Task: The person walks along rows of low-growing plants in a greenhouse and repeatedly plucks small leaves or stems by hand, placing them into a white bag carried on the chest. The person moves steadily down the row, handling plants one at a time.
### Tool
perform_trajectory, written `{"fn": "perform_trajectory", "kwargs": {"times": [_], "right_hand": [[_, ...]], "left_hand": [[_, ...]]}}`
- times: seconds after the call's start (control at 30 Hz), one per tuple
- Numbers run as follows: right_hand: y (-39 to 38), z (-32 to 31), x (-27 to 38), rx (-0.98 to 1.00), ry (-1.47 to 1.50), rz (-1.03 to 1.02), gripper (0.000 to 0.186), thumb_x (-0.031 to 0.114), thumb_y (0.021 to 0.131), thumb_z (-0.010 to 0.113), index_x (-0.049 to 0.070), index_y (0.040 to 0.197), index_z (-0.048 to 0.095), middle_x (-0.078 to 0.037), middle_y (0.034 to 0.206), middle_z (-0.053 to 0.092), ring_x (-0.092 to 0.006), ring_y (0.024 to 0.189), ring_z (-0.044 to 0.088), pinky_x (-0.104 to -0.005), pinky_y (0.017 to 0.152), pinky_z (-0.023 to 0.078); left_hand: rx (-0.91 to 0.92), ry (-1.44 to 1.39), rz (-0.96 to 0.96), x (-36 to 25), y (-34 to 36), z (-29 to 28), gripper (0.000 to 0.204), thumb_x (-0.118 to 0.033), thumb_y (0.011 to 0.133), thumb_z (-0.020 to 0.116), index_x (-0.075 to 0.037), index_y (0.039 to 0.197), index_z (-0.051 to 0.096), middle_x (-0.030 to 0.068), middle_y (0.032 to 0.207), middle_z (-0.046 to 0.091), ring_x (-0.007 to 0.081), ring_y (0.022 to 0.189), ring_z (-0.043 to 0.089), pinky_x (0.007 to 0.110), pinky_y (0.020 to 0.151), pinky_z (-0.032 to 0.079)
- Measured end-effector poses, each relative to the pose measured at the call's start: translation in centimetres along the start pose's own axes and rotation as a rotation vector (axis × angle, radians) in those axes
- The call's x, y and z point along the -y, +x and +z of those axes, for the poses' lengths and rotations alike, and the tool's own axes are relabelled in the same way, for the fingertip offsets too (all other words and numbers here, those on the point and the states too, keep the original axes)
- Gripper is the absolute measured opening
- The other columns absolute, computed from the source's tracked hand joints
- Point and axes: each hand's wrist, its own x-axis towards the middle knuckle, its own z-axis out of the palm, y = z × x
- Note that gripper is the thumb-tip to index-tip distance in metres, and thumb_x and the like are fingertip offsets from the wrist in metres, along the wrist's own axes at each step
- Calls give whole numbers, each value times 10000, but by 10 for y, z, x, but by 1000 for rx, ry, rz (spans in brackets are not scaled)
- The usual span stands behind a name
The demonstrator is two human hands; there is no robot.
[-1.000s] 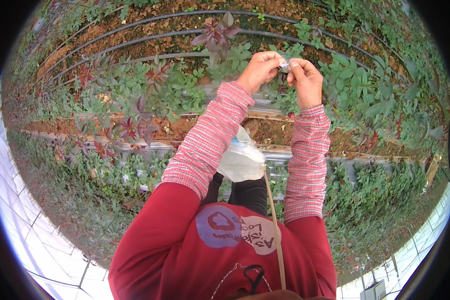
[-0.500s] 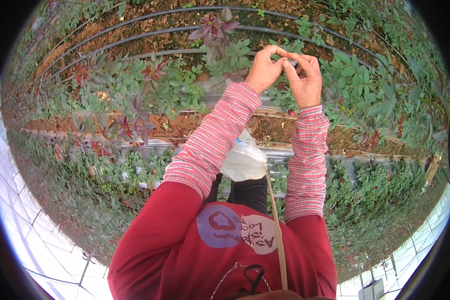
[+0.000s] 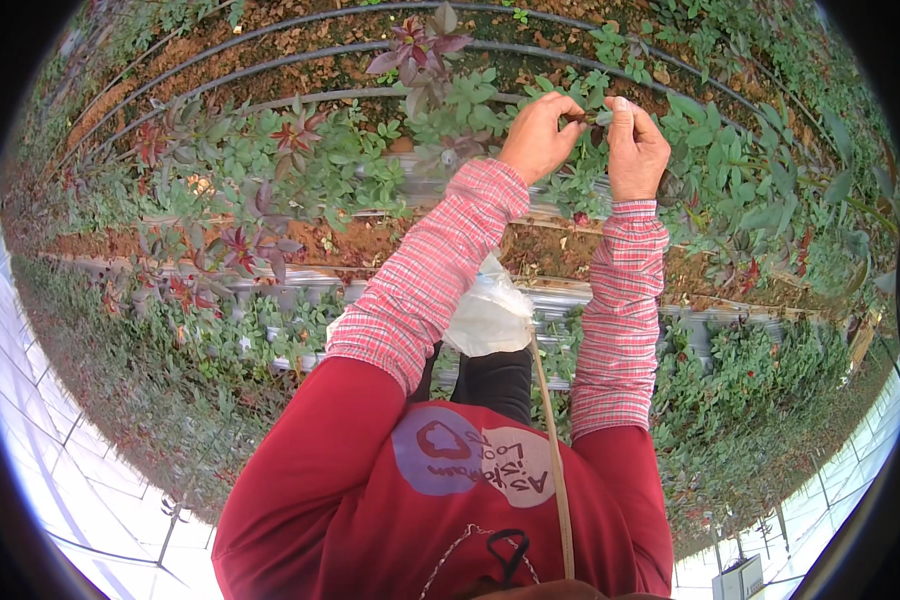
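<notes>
Both hands reach forward over a row of leafy plants, a small gap between them. My left hand (image 3: pixel 542 138) is closed in a pinch, with something small and dark at its fingertips that is too small to name. To its right, my right hand (image 3: pixel 637 152) has thumb and forefinger pressed together; what lies between them is hidden. A small green leaf (image 3: pixel 602 118) shows between the two hands, by the right thumb. Green foliage (image 3: pixel 705 140) surrounds the right hand, and a dark red leafy shoot (image 3: pixel 418 48) rises to the left of the hands.
Black irrigation hoses (image 3: pixel 350 48) run across the soil beyond the hands. Silvery mulch film (image 3: pixel 425 180) lies under the plants. A whitish plastic bag (image 3: pixel 490 315) hangs at my waist beside a tan strap (image 3: pixel 550 430). Another plant row (image 3: pixel 730 380) stands nearer me.
My hands were together at the fingertips and are now apart. The right hand has shifted slightly right, and its fingers have straightened upward. The left hand stays nearly in place.
</notes>
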Motion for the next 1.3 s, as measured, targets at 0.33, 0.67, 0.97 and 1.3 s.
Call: {"fn": "perform_trajectory", "kwargs": {"times": [0.33,0.67,0.97,1.3], "right_hand": [[1,7,-7,94,-9,100,132,52,947,688,-18,1058,667,0,822,671,-46,680,585,-221,582,468],[-4,-5,-4,112,-5,162,195,88,988,642,-30,1135,691,-54,845,714,-103,656,618,-280,587,508],[-9,-9,10,200,-707,-178,111,157,965,635,49,971,660,-224,779,654,-409,715,659,-455,608,502],[-9,-12,4,152,-516,-112,156,153,969,653,37,1035,733,-115,682,644,-174,586,606,-338,576,484]], "left_hand": [[-5,-8,-86,-8,3,5,149,-85,857,720,22,952,679,165,941,657,367,866,661,441,755,524],[2,-37,-56,-1,4,3,137,-80,857,705,24,942,679,162,935,657,350,837,666,431,744,525],[15,-37,-80,-4,3,2,150,-96,872,722,35,933,681,161,925,647,351,821,655,433,727,507],[14,-17,-67,-5,2,3,161,-114,868,734,27,928,684,157,918,651,354,810,647,441,709,494]]}}
